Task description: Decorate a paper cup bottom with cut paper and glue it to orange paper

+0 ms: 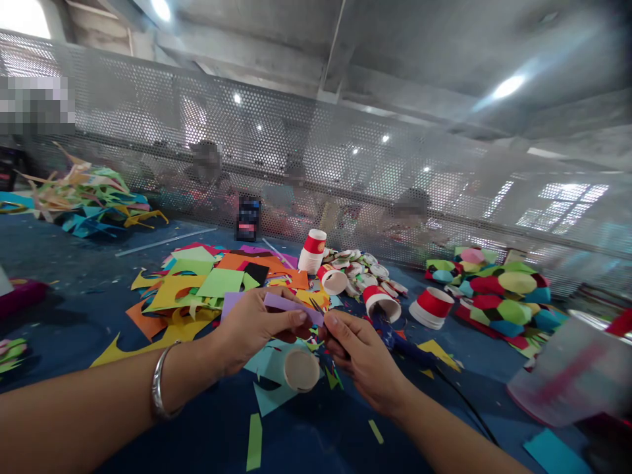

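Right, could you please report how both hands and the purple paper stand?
Left hand gripping purple paper. Right hand holding scissors, blades by the paper's right end. Clutter below: pale round piece, light-blue paper.

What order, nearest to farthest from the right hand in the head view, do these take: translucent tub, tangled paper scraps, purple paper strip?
From the right hand:
1. Purple paper strip: just to its left, held in the left hand.
2. Translucent tub: at the right side.
3. Tangled paper scraps: far left, well back.
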Tool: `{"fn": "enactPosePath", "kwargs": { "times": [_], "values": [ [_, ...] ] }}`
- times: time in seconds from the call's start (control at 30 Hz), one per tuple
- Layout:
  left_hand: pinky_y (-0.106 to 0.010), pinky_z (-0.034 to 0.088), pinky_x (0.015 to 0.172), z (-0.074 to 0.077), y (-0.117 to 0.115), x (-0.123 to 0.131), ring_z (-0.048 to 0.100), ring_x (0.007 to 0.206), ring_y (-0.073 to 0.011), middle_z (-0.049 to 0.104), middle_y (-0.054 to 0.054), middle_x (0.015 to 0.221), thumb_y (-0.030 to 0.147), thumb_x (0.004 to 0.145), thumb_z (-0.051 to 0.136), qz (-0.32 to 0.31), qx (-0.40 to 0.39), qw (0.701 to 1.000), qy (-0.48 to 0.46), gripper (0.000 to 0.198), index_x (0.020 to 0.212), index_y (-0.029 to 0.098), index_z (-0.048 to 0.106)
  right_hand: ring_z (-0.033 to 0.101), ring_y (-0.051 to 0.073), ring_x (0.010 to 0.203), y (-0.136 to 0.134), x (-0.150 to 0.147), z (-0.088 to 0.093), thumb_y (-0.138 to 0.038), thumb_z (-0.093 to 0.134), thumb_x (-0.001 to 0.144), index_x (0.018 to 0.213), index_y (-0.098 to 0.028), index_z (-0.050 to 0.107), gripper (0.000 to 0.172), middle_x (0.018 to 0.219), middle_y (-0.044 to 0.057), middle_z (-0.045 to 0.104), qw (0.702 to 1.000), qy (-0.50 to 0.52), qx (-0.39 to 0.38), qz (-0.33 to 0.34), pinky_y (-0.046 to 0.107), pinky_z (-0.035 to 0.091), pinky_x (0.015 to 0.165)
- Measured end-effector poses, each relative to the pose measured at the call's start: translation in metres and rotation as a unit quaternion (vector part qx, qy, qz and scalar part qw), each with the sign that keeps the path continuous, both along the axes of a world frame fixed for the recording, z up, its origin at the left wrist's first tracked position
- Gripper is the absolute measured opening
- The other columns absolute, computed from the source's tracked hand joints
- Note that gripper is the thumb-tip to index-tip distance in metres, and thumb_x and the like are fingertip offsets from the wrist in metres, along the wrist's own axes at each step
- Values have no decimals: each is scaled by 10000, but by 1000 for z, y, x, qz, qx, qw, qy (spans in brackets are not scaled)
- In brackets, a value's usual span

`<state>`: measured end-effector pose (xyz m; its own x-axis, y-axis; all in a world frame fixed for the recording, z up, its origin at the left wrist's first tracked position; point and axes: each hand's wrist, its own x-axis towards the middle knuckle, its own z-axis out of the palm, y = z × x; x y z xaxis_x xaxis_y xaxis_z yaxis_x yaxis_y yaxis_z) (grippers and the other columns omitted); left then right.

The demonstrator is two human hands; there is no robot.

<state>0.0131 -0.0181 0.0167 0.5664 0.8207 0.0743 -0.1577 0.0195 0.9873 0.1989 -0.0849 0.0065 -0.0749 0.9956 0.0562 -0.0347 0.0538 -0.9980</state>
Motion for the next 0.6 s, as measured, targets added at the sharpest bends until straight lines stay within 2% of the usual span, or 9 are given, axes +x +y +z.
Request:
{"fn": "enactPosePath", "kwargs": {
  "times": [0.17,0.33,0.47,0.6],
  "values": [
    [-260,493,655,1,-1,0,680,704,-143,737,-28,758,389,747,779,-9,-5,1000,-1,279,845,166,642,136,48,447,0,-1,1,-551,601,920,730,-180,520,424,536,-108,264,1000,-4,-5,-17,211,83,404],
    [-256,484,639,3,-3,0,697,703,-152,699,2,705,384,747,780,1,-33,999,-22,276,828,168,628,127,59,488,0,-3,4,-548,672,871,745,-196,475,423,592,-108,247,999,9,16,-43,206,91,410],
    [-267,497,672,4,-5,1,718,763,-173,722,-14,760,389,749,779,1,-48,999,-16,292,859,168,623,146,61,489,1,-3,1,-548,677,865,776,-192,519,399,596,-101,274,998,-16,32,-42,218,105,420],
    [-272,510,694,3,-3,0,726,790,-177,754,-42,826,391,753,784,-30,-52,998,-10,303,890,160,642,177,58,478,2,0,-1,-489,716,850,848,-197,577,323,629,-88,356,995,-65,48,-52,229,141,426]
  ]
}}
